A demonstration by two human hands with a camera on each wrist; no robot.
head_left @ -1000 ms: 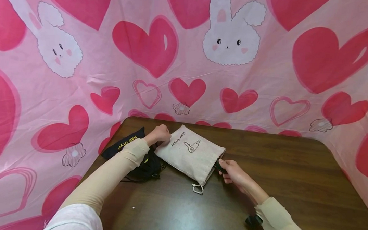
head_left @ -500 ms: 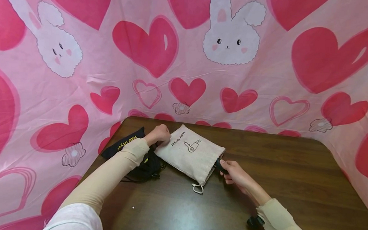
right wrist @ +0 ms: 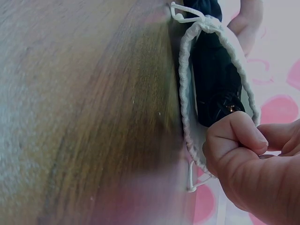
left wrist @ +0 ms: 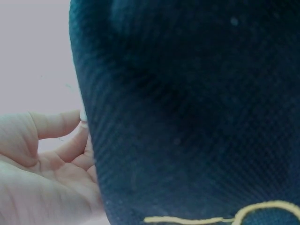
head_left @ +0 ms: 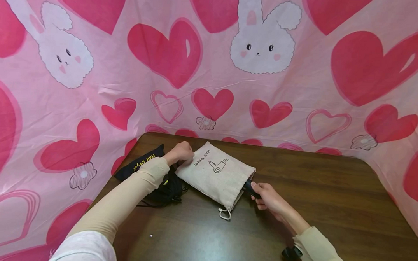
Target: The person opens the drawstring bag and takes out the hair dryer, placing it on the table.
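A cream drawstring bag (head_left: 215,173) printed "Hair Dryer" lies slantwise on the table, its mouth towards the lower right. My left hand (head_left: 181,152) pinches the bag's far left edge; in the left wrist view a dark pouch (left wrist: 187,112) hides the fingertips. At the mouth, my right hand (head_left: 267,197) grips the black handle of a hair dryer (head_left: 251,188), which pokes out a little. In the right wrist view, the black body (right wrist: 215,75) sits inside the bag's corded opening (right wrist: 184,89), and curled fingers cover the handle.
A navy pouch (head_left: 144,160) with yellow "Hair Dryer" lettering lies left of the bag, under the left forearm. Beside it is a black bundle with cords (head_left: 169,191). A tiny white speck (head_left: 151,236) lies on the brown table (head_left: 332,194). Heart-and-rabbit cloth surrounds the table.
My right hand has moved slightly right and down, and a bit more of the black handle shows outside the bag. The left hand and the bag stay nearly still.
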